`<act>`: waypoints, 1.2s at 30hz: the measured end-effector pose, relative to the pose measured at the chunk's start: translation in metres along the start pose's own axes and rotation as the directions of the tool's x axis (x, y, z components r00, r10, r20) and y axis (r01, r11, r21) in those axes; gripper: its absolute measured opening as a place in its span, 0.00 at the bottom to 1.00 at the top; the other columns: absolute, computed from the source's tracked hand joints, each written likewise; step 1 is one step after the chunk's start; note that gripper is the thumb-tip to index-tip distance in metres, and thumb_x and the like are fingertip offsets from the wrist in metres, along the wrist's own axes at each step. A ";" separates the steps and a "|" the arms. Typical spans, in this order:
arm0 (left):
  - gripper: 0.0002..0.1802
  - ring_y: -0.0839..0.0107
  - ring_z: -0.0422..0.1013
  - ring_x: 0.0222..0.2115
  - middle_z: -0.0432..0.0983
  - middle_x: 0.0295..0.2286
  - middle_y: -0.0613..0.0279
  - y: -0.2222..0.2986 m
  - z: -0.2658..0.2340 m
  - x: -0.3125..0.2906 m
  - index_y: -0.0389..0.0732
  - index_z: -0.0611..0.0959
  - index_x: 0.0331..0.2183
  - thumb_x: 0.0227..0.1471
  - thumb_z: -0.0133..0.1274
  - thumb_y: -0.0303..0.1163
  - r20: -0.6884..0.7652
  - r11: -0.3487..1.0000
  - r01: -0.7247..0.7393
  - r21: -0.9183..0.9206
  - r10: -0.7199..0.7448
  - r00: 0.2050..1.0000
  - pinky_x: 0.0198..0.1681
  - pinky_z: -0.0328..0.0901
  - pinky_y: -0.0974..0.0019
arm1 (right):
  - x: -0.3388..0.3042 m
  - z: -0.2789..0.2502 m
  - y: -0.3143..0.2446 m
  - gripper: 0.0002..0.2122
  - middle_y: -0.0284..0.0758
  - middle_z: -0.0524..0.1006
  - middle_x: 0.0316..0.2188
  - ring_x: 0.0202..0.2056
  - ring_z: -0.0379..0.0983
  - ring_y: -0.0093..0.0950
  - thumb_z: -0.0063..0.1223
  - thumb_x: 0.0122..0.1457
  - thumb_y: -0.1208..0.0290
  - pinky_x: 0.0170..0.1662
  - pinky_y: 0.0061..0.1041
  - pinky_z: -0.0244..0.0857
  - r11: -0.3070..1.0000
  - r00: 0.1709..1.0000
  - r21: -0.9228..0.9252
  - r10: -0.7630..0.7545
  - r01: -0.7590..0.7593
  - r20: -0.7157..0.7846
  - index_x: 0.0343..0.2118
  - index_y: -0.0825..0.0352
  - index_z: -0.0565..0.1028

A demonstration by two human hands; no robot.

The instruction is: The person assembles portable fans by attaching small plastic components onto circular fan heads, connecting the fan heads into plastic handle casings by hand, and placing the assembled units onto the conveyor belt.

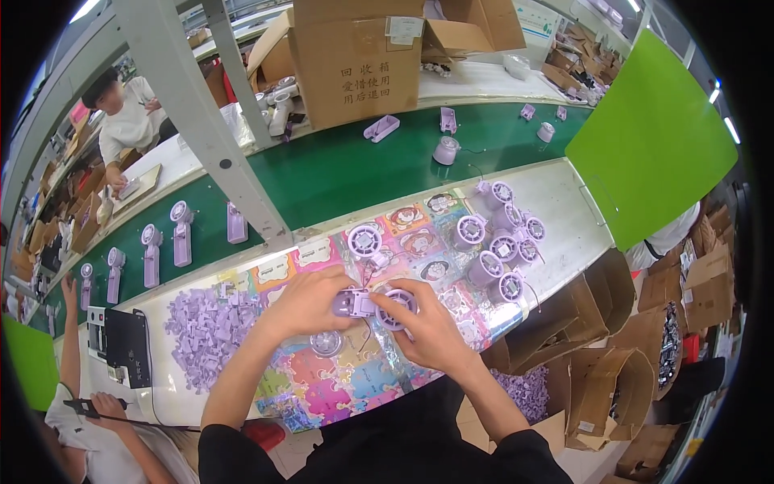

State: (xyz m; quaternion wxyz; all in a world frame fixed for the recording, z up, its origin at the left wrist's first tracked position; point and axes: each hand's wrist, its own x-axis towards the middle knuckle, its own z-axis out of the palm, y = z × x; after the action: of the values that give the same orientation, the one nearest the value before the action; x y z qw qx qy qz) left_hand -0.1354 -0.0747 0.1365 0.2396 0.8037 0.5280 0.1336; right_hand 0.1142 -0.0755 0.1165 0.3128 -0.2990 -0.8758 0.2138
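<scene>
Gripping a small lilac fan assembly (376, 302) between both hands, a worker in black sleeves bent over a white bench covered by a colourful cartoon-printed mat (339, 387). The left hand (310, 302) was closed around the boxy lilac handle piece, while the right hand (427, 323) pinched the round grilled fan head, the two parts meeting just between the thumbs above the mat's middle.

Cardboard boxes (613, 379) stood open below the bench's right end; one of them held loose lilac plastic parts (524, 391), and what the others contained could not be made out. A large brown carton (355, 60) sat behind the green conveyor belt (339, 169), its contents hidden.

A heap of small lilac pieces (201, 327) lay just left of the left hand. A cluster of finished round fan heads (500, 238) rested up and to the right of the hands, well apart from them, and a single fan head (364, 239) lay just beyond the held unit. Completed handheld fans (181, 230) rode the belt. Another person's hand (105, 403) worked at lower left beside a black device (125, 343).
</scene>
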 end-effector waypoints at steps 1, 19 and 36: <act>0.33 0.50 0.74 0.43 0.77 0.39 0.50 0.001 0.001 -0.001 0.38 0.81 0.42 0.37 0.68 0.48 0.020 0.999 0.005 0.032 -0.005 1.000 0.46 0.67 0.51 | 0.000 0.000 0.000 0.32 0.45 0.69 0.52 0.53 0.69 0.45 0.57 0.42 0.87 0.52 0.38 0.69 1.000 1.000 0.004 0.001 -0.001 0.002 0.56 0.60 0.74; 0.24 0.52 0.79 0.36 0.82 0.35 0.47 0.007 0.015 -0.005 0.39 0.85 0.44 0.46 0.67 0.41 -0.046 0.926 0.133 -0.354 -0.159 0.986 0.42 0.71 0.57 | 0.011 -0.011 -0.003 0.32 0.43 0.71 0.50 0.52 0.69 0.43 0.51 0.43 0.88 0.52 0.37 0.69 0.980 0.994 -0.170 -0.095 0.103 0.054 0.56 0.61 0.74; 0.23 0.45 0.75 0.48 0.79 0.45 0.38 -0.158 0.008 0.204 0.34 0.83 0.44 0.53 0.55 0.42 -0.331 0.437 0.560 -0.704 -0.899 0.286 0.53 0.68 0.51 | -0.017 0.106 -0.006 0.33 0.45 0.70 0.49 0.45 0.71 0.41 0.69 0.50 0.55 0.49 0.37 0.67 0.994 0.999 0.102 -0.049 0.049 0.000 0.57 0.66 0.70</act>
State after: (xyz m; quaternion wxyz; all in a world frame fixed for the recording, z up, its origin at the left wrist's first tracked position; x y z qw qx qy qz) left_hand -0.1730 0.1611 0.0390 0.2451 0.2602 0.8425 0.4029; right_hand 0.0504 -0.1110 0.0374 0.3318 -0.2609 -0.8711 0.2509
